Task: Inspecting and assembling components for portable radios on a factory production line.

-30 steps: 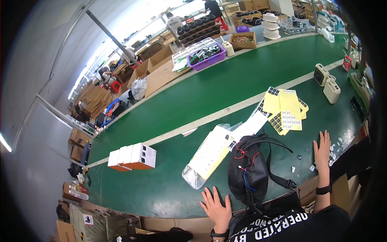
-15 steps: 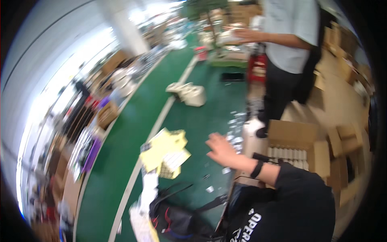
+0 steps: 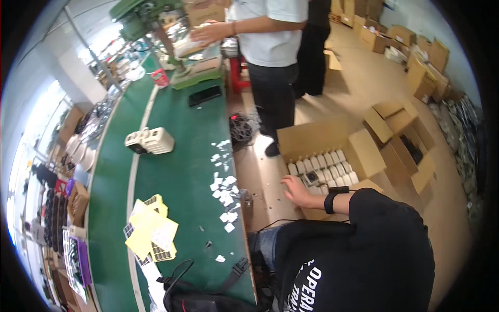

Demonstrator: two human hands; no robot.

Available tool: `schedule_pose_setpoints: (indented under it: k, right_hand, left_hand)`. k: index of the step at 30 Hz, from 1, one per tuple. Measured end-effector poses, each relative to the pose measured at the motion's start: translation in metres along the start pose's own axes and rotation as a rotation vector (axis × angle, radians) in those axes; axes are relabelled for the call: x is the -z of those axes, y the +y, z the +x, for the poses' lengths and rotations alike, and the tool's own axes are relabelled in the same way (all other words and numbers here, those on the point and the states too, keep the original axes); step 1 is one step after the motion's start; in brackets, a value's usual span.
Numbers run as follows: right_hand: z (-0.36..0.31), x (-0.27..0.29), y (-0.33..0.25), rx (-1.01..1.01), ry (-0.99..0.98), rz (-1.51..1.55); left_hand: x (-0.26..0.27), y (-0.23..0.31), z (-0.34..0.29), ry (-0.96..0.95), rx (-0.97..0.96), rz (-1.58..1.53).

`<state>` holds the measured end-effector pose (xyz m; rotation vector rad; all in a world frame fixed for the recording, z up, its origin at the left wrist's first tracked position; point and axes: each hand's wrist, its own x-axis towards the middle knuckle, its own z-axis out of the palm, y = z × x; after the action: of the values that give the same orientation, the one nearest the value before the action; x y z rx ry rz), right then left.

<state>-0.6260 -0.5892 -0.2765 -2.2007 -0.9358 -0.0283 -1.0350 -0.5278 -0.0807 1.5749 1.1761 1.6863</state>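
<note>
My right hand (image 3: 297, 192) has nothing in it, its fingers loosely apart, and it is over the near left edge of an opened cardboard box (image 3: 307, 136). Rows of white, round-ended items (image 3: 333, 160) stand inside. Closest to my fingers lies a white piece with a dark round face (image 3: 312, 177) on top of them. I cannot tell whether my hand touches the box. A black band (image 3: 329, 203) circles my wrist. My left hand is out of view.
The green table (image 3: 179, 171) holds off-white devices (image 3: 157, 140), yellow sticker sheets (image 3: 148, 229), white scraps (image 3: 224, 196), a black phone (image 3: 205, 95) and a black bag (image 3: 208, 301). A person (image 3: 270, 36) stands beside a green drill press (image 3: 195, 73). More open cartons (image 3: 400, 140) lie right.
My view has turned to the right. My right hand has gone from above the table's right side to the carton's near left edge, still empty.
</note>
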Motion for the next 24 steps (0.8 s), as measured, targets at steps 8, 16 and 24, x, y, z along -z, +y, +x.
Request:
schedule_pose_setpoints:
  k: [8, 16, 24]
  right_hand:
    - [-0.159, 0.067, 0.132, -0.845, -0.436, -0.408]
    - [-0.27, 0.027, 0.246, -0.866, -0.487, -0.447]
    - [-0.184, 0.035, 0.276, -0.74, -0.631, -0.292]
  left_hand:
    - [-0.019, 0.012, 0.016, -0.736, 0.234, 0.084]
    - [-0.084, 0.016, 0.011, -0.808, 0.139, 0.111]
    - [-0.203, 0.006, -0.016, -0.632, 0.006, 0.313]
